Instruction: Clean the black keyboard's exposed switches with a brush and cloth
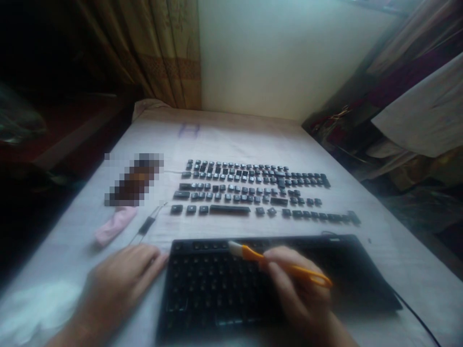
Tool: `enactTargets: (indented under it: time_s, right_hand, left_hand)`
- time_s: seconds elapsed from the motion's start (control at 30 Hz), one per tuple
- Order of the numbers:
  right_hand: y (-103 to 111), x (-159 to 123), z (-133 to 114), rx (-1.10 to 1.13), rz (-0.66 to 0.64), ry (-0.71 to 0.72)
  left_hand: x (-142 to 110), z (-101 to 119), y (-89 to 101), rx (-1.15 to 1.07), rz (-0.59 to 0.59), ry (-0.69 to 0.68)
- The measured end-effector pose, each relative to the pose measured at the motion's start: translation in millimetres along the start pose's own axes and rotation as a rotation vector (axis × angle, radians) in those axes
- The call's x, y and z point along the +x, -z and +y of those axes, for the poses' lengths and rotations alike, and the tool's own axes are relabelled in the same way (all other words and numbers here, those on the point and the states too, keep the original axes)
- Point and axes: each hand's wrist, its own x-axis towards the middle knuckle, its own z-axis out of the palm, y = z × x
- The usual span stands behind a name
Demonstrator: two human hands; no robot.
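A black keyboard (365,284) lies in front of me, its key sockets bare of keycaps. In my right hand (304,289) is a small brush (253,254) with an orange handle and pale bristles, gripped between thumb and fingers. Its bristles are over the top row of sockets; whether they touch is blurred. At the keyboard's left edge, my left hand (123,279) rests on the cloth, thumb and forefinger apart and the thumb tip against or close beside the edge. The other left fingertips are hidden. Beyond the keyboard, removed keycaps (229,209) lie in rows.
On the left are a pink cloth piece (116,225), a small dark tool with thin wire ends (146,225) and a pixelated object (135,179). A cable (415,308) runs off the keyboard's right side. A pale sheet (246,135) covers the surface, with a wall behind.
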Motion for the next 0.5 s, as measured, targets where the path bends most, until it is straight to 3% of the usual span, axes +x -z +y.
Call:
enactTargets:
  time_s: [0.5]
  right_hand:
    - [1.0, 3.5, -5.1, -0.001, -0.141, 0.077]
  left_hand:
    - [1.0, 1.8, -1.9, 0.050, 0.050, -0.165]
